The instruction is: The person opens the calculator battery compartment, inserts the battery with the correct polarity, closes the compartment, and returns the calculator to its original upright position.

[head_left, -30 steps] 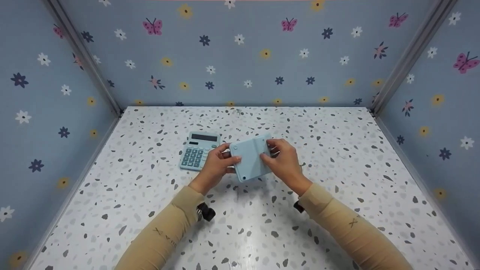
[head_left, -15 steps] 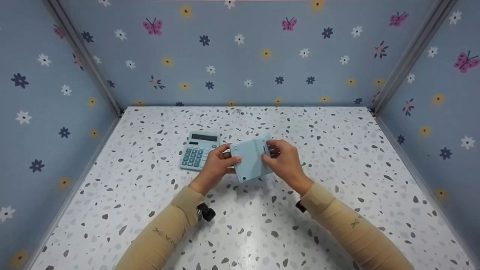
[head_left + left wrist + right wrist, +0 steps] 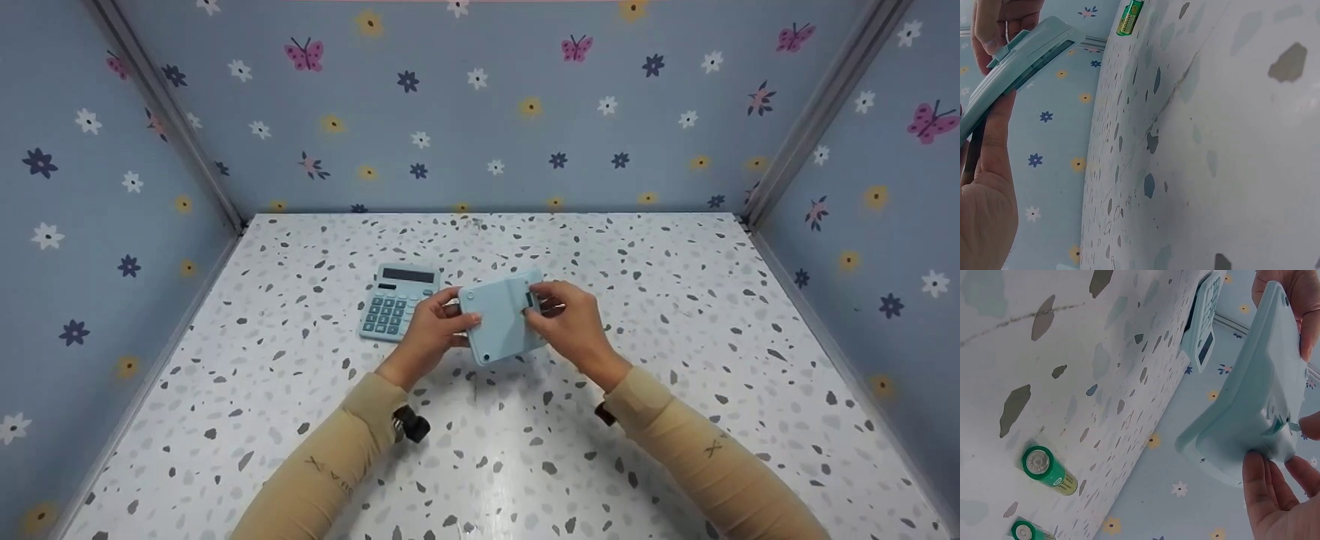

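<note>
well, the left hand (image 3: 431,326) curls round one edge of a pale blue device (image 3: 499,324), the right hand (image 3: 576,324) pinches the opposite end; it sits between them, back up. green batteries (image 3: 1049,471) lie near the right hand, a calculator (image 3: 390,307) past the left.

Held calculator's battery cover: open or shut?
Open, at least partly. In the head view a dark gap shows in the calculator's back; in the left wrist view the right hand pinches the raised cover.
</note>
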Motion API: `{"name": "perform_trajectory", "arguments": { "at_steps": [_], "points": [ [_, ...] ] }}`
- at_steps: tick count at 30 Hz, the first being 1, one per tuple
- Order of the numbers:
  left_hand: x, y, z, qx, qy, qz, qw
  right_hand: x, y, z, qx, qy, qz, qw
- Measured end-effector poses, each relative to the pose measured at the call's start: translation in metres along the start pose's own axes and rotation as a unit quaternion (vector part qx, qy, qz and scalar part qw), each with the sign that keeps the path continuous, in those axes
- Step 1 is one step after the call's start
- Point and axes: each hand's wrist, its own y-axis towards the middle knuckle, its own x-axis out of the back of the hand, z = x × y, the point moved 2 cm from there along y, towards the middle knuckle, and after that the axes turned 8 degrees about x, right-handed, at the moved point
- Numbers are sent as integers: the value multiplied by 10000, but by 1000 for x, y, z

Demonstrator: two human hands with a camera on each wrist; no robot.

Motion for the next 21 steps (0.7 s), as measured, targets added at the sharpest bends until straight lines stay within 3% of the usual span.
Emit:
{"name": "perform_trajectory", "arguments": {
  "at_steps": [21],
  "points": [
    [8,3,1,88,-55,-18,9999,4,1,0,85,-13,591,9982]
  ]
}}
